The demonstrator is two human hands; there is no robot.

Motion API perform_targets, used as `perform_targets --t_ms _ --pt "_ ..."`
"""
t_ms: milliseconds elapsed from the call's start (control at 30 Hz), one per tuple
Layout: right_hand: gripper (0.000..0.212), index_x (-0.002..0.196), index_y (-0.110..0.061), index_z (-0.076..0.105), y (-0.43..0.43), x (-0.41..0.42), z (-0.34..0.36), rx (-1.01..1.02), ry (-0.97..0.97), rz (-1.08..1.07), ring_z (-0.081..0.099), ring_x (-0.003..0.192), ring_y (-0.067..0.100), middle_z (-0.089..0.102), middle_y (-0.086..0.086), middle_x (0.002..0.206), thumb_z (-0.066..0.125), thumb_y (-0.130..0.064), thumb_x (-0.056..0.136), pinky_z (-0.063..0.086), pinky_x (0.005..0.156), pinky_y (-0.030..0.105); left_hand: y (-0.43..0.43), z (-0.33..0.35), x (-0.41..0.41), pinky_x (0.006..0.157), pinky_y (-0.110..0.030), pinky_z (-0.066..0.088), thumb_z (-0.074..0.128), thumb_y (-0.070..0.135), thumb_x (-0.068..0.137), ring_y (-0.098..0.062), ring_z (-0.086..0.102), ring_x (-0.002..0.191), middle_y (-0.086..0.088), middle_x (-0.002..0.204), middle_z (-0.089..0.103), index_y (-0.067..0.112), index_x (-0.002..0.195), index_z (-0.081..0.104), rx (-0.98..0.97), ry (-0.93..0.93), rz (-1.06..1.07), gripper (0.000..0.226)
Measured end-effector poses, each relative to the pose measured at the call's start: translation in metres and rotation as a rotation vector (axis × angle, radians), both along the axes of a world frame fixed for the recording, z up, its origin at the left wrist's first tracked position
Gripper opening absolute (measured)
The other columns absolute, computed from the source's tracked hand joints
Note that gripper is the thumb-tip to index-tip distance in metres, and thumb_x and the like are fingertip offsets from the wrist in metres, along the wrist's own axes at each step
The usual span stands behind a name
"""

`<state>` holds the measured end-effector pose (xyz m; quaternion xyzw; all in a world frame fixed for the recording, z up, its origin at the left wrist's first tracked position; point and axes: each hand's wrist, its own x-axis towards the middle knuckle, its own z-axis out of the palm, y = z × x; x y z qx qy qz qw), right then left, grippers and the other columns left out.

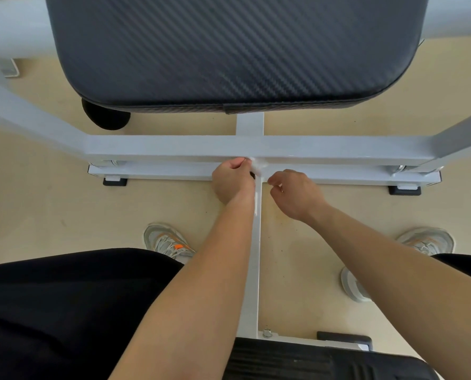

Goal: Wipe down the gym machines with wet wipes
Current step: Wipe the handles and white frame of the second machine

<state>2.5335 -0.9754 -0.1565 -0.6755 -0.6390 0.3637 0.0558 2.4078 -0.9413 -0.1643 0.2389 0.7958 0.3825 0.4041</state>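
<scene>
Nearby, black pad (228,50), white crossbar (174,148), pinched wipe (257,166)

**Bright, flat light; bowed edges**

Bright, even light fills the view, seemingly from overhead. Shadows are soft: a faint one lies on the pale floor (50,204) under the dark seat pad (228,50). A dull sheen crosses the pad's weave, and small glints sit on the white crossbar (174,148). The wet wipe (257,167) nearly washes out against that white paint. Wide-angle distortion bends the frame tubes (23,111) at both side edges.
</scene>
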Motion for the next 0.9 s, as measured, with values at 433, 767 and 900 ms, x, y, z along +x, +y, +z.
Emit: perform_targets --t_ms 433,767,900 --pt "0.035 0.118 -0.021 0.068 0.000 0.006 0.003 0.002 0.005 -0.002 0.060 0.110 0.024 0.065 -0.001 0.121 0.043 -0.017 0.093 0.052 0.090 0.041 -0.003 0.004 0.022 0.078 -0.026 0.055 0.072 0.028 0.088 -0.008 0.067 0.078 0.016 0.080 0.070 0.025 0.085 0.076 -0.010 0.090 -0.097 0.006" --pt "0.038 0.132 -0.021 0.059 0.009 -0.018 0.016 0.125 0.098 -0.061 0.061 0.109 0.021 0.059 -0.001 0.128 0.047 -0.017 0.096 0.051 0.091 0.038 0.002 0.034 -0.039 0.081 -0.024 0.054 0.078 0.027 0.084 -0.003 0.066 0.083 0.015 0.084 0.069 0.024 0.086 0.072 0.128 0.179 -0.196 0.007" --pt "0.046 0.146 -0.023 0.044 0.005 -0.027 0.028 0.221 0.160 -0.128 0.061 0.106 0.020 0.051 0.001 0.136 0.050 -0.023 0.100 0.052 0.090 0.042 -0.008 0.044 -0.042 0.078 -0.027 0.057 0.082 0.021 0.082 -0.011 0.070 0.084 0.004 0.088 0.073 0.019 0.089 0.070 0.145 0.021 -0.348 0.014"
